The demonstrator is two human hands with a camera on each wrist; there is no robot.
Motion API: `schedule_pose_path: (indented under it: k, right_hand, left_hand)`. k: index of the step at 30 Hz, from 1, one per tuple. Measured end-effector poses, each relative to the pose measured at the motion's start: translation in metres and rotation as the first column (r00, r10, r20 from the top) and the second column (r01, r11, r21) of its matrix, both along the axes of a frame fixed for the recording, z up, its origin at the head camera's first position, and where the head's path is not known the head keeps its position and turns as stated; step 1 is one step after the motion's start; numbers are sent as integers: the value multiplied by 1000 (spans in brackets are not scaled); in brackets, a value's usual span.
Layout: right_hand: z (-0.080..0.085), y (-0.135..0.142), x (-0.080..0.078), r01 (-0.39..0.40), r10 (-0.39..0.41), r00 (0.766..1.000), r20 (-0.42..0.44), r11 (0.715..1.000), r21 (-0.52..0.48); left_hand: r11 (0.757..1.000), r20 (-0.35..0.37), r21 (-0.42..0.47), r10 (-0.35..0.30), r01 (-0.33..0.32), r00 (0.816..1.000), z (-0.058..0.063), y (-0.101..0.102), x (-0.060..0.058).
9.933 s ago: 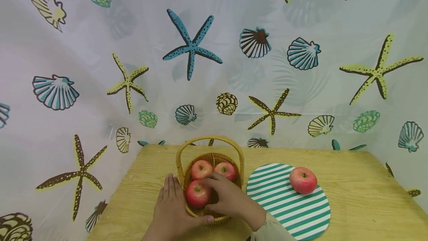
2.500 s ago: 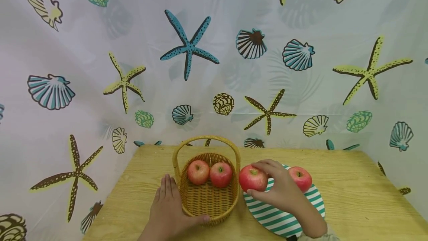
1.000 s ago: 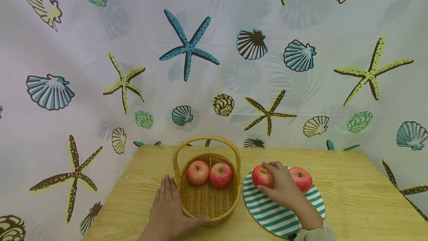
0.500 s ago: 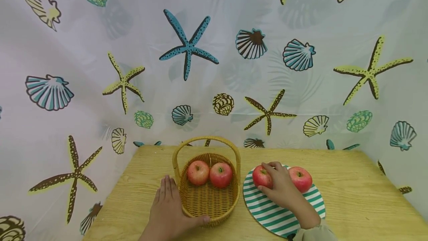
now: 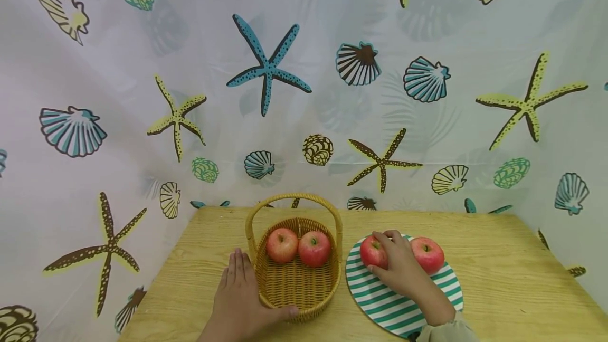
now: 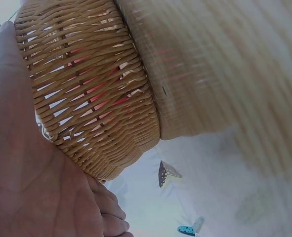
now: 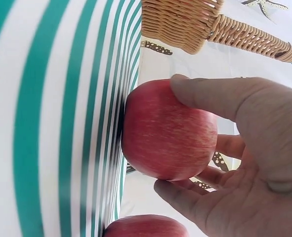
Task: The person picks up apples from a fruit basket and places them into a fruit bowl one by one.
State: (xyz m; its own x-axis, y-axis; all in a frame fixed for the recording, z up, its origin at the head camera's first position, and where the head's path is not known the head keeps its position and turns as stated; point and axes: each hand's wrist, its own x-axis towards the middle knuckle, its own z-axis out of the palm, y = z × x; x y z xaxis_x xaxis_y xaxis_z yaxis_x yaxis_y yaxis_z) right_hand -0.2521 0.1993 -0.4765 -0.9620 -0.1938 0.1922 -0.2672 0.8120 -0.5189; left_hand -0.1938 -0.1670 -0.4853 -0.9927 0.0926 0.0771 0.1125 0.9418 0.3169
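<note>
My right hand [image 5: 402, 268] grips a red apple [image 5: 372, 252] on the left part of a round green-and-white striped mat [image 5: 394, 313]. In the right wrist view, thumb and fingers curve around that apple [image 7: 168, 131], whose base is right at the stripes. Another apple [image 5: 428, 255] sits to its right on the mat. My left hand [image 5: 237, 302] lies against the wicker basket [image 5: 296, 285], its fingers straight along the left side and its thumb across the front rim. Two apples, a paler one [image 5: 282, 245] and a redder one [image 5: 314, 249], rest side by side at the basket's back.
The basket's tall arched handle [image 5: 294, 196] rises over its back part. Everything stands on a light wooden table [image 5: 513, 278]. A white curtain [image 5: 304, 115] printed with shells and starfish encloses the back and sides.
The front apple has left the basket in my right hand, travelling right over the rim and down onto the mat. Over the last second little has moved; the left hand keeps its place.
</note>
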Motion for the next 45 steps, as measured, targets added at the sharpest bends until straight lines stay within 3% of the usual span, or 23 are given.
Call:
schedule_pose_path:
  k: [14, 37, 45]
  right_hand:
    - [6, 1, 4, 6, -6, 1000, -6, 1000, 2]
    - [2, 3, 2, -10, 10, 1000, -28, 1000, -8]
    - [5, 1, 5, -23, 22, 994, -109, 1000, -1]
  left_hand:
    - [1000, -22, -1, -1, 1, 1000, -3, 1, 0]
    - [1000, 9, 0, 16, -16, 1000, -2, 1, 0]
    - [1000, 7, -3, 13, -13, 1000, -3, 1, -1]
